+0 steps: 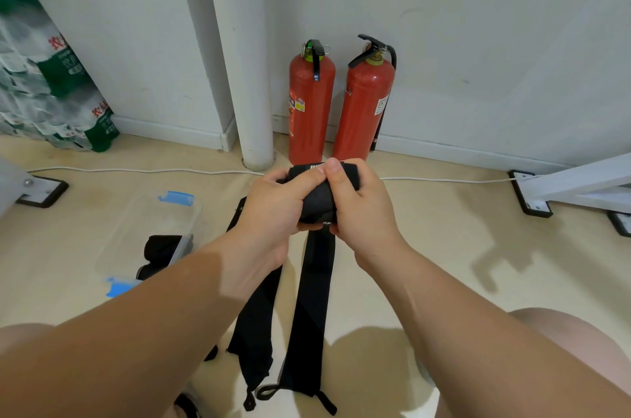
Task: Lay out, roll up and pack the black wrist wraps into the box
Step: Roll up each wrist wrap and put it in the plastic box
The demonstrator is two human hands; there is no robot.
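Black wrist wrap (317, 200), half-rolled, in curled grip of left hand (273, 211) and right hand (365, 209); seemingly 1 roll (160, 247) in box (153, 212).

Left grip (273, 209), right grip (365, 209) — curled

Half-rolled black wrist wrap (317, 199) hangs beside a flat second wrap (254, 322) (clear box (164, 212) lies left).

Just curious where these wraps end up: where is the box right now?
The clear box sits on the floor at the left of the head view, beside the left forearm, with a rolled black wrap at its near end.
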